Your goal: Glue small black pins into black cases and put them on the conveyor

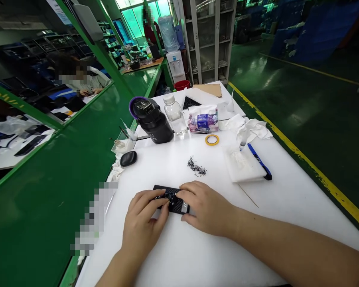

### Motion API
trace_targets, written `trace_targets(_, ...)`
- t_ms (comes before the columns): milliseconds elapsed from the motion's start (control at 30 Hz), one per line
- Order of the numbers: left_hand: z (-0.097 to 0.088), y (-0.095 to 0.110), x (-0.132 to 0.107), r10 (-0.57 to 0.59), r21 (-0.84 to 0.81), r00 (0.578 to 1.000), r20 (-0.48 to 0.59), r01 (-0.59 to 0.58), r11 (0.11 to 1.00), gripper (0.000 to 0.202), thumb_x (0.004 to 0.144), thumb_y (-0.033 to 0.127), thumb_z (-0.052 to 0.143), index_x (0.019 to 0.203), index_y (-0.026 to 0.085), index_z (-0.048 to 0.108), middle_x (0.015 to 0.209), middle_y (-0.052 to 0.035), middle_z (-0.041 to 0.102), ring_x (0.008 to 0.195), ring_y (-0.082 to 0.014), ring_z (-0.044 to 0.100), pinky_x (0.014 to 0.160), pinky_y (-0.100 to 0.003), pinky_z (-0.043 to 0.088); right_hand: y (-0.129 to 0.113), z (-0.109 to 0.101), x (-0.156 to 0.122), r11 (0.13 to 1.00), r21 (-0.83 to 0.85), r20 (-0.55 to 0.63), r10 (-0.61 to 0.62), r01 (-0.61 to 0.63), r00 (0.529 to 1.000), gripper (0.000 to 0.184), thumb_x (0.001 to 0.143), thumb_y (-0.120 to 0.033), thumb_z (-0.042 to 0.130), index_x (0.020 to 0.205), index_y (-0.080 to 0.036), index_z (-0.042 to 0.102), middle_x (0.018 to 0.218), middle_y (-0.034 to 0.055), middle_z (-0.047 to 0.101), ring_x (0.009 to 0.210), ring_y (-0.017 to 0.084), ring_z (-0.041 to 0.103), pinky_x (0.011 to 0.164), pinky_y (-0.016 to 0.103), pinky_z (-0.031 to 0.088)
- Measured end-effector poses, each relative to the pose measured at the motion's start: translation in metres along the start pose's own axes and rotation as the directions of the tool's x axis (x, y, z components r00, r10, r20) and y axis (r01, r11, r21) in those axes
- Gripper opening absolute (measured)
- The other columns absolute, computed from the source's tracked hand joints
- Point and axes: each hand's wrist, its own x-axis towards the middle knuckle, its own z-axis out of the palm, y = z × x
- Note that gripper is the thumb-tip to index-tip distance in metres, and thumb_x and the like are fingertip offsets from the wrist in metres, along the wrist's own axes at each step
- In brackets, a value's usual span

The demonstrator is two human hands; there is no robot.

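A flat black rectangular plate with a woven pattern lies on the white table in front of me. My left hand curls over its near left end, fingertips pressed on the plate. My right hand rests on the plate's right end, fingers bent over its top edge. Small dark pieces sit on the plate between my fingertips. Just beyond lies a small pile of black screws or clips.
Farther back stand a black jug with a purple lid, a clear bottle, a wipes pack, a yellow tape ring, a white pad, a blue-handled tool, crumpled tissue and a black oval case. Another person sits at the left bench.
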Motion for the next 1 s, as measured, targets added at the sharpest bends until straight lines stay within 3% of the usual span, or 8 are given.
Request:
trace_targets(300,0.007,0.002,0.002,-0.032,0.036,0.999,-0.006,0.032,0.999,0.015,0.081,0.009,0.065,0.088,0.022,0.066,0.106,-0.0058,0.07,0.096,-0.0233,0.059,0.084,-0.043,0.053,-0.005,-0.001,-0.003,0.997,-0.076,0.016,-0.033,0.034,0.999,0.038,0.086,-0.019,0.062,0.124,-0.017,0.06,0.118,0.011,0.06,0.106,0.026,0.053,0.094,0.042,0.048)
trace_targets(500,0.006,0.002,0.001,-0.167,-0.05,0.984,0.062,0.171,0.984,0.011,0.085,0.013,0.061,0.085,0.023,0.064,0.115,-0.0069,0.065,0.107,-0.0245,0.056,0.09,-0.044,0.051,-0.007,-0.003,-0.003,0.993,-0.113,0.041,-0.03,0.035,0.999,0.039,0.086,-0.019,0.058,0.125,-0.016,0.061,0.115,0.0113,0.059,0.105,0.026,0.051,0.092,0.042,0.047)
trace_targets(600,0.006,-0.001,0.004,-0.321,-0.132,0.94,0.117,0.335,0.933,0.008,0.085,0.02,0.06,0.092,0.024,0.061,0.126,-0.0077,0.059,0.118,-0.0263,0.052,0.097,-0.047,0.048,-0.01,-0.004,-0.003,0.987,-0.153,0.061,-0.034,0.043,0.998,0.039,0.087,-0.019,0.057,0.126,-0.016,0.06,0.115,0.012,0.059,0.105,0.027,0.051,0.09,0.042,0.047)
trace_targets(733,0.007,-0.004,0.01,-0.507,-0.231,0.835,0.214,0.547,0.804,0.017,0.083,0.028,0.061,0.099,0.024,0.059,0.129,-0.0074,0.058,0.125,-0.0275,0.05,0.104,-0.052,0.042,-0.016,0.0,-0.001,0.964,-0.259,0.085,-0.04,0.061,0.996,0.037,0.089,-0.019,0.054,0.125,-0.013,0.059,0.114,0.0145,0.059,0.103,0.028,0.051,0.087,0.042,0.047)
trace_targets(833,0.008,-0.004,0.013,-0.55,-0.254,0.789,0.273,0.611,0.75,0.02,0.081,0.028,0.062,0.1,0.024,0.059,0.132,-0.0073,0.057,0.128,-0.0276,0.048,0.107,-0.052,0.039,-0.019,0.004,0.0,0.936,-0.344,0.101,-0.036,0.069,0.994,0.035,0.091,-0.015,0.05,0.124,-0.01,0.059,0.109,0.0154,0.06,0.098,0.029,0.052,0.082,0.043,0.048)
trace_targets(1000,0.008,-0.003,0.014,-0.577,-0.243,0.762,0.293,0.643,0.726,0.023,0.079,0.027,0.063,0.101,0.024,0.058,0.134,-0.0075,0.054,0.129,-0.0278,0.046,0.109,-0.053,0.036,-0.016,0.002,-0.001,0.949,-0.307,0.106,-0.036,0.067,0.994,0.036,0.09,-0.019,0.055,0.126,-0.013,0.059,0.111,0.0136,0.061,0.101,0.028,0.053,0.086,0.043,0.049)
